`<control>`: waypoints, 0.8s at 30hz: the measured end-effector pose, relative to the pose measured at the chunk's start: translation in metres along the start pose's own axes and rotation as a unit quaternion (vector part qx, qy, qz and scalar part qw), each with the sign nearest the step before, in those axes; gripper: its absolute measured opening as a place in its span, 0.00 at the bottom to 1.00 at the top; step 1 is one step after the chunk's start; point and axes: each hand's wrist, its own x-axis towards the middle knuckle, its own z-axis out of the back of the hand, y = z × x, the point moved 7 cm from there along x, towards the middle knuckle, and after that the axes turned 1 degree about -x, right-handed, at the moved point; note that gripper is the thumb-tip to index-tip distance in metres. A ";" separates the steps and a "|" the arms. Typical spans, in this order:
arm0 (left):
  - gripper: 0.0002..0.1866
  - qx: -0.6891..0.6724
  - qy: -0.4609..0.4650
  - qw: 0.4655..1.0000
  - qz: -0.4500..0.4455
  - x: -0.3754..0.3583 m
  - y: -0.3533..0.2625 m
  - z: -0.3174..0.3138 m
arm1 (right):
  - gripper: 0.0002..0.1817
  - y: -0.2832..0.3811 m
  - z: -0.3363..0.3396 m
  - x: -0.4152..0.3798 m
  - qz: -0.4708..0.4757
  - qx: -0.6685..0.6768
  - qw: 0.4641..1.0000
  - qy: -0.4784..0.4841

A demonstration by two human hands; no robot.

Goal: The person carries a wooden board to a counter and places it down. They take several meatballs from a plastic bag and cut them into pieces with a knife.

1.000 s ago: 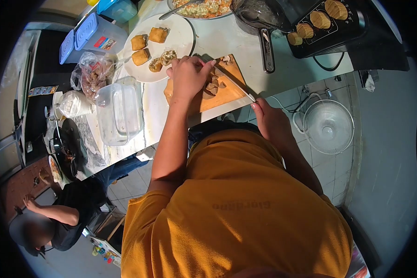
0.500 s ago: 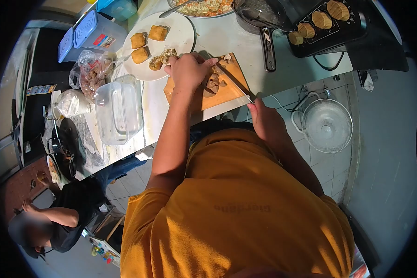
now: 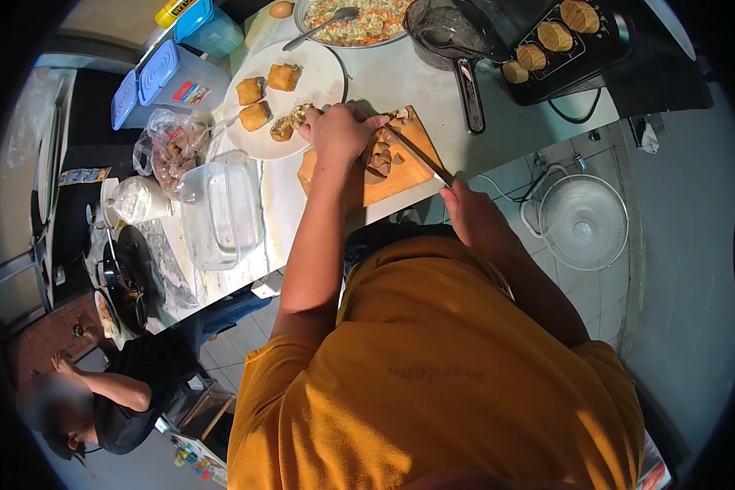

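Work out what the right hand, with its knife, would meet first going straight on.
The knife in the right hand would likely meet the left hand first, at the thumb; depth is unclear.

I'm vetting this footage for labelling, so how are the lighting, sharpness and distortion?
All in the head view: wide-lens curvature with blacked-out corners; uneven light patches on the orange shirt, its print too faint to read; shadow beside the left hand on the cutting board; reflections on the clear container; a blurred patch over the other person's head.
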 end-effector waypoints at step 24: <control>0.15 -0.118 -0.090 0.982 -0.119 -0.053 0.011 0.004 | 0.20 0.005 0.003 -0.011 0.063 0.011 0.998 -0.028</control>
